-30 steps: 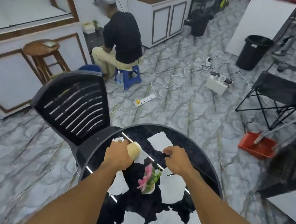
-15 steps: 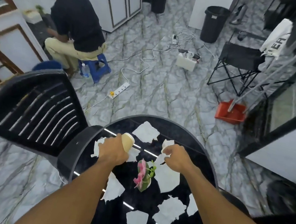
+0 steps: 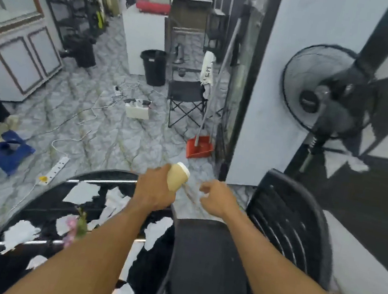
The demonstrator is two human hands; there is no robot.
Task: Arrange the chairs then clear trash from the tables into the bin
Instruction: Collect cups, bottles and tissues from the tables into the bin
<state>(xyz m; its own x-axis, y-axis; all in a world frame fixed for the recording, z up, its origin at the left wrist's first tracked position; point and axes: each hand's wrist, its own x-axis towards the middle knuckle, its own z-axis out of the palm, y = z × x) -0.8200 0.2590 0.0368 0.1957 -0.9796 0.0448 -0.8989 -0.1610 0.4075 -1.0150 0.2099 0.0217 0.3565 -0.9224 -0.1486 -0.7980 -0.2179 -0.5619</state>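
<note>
Two hands are outstretched: left hand [image 3: 155,190] grips a tan white-rimmed paper cup [image 3: 178,177]; right hand [image 3: 216,198] beside it curls loosely, contents unclear. Round black plastic bin [image 3: 153,67] stands well beyond them.

Both arms are bare and stretched forward, the hands level with each other and a small gap between them. The left forearm [image 3: 91,244] comes in from 7 o'clock and runs toward 1 o'clock. The left hand [image 3: 155,188] shows its back to the camera, wrist straight, and its fingers are wrapped round a cup [image 3: 178,177] that tips toward 1 o'clock. The right forearm [image 3: 271,260] comes in from 5 o'clock and runs toward 10 o'clock. The right hand [image 3: 216,198] is also back-up, at 3 o'clock from the left hand, its fingers curled inward with the thumb toward 9 o'clock. Blur hides whether it pinches anything.
</note>
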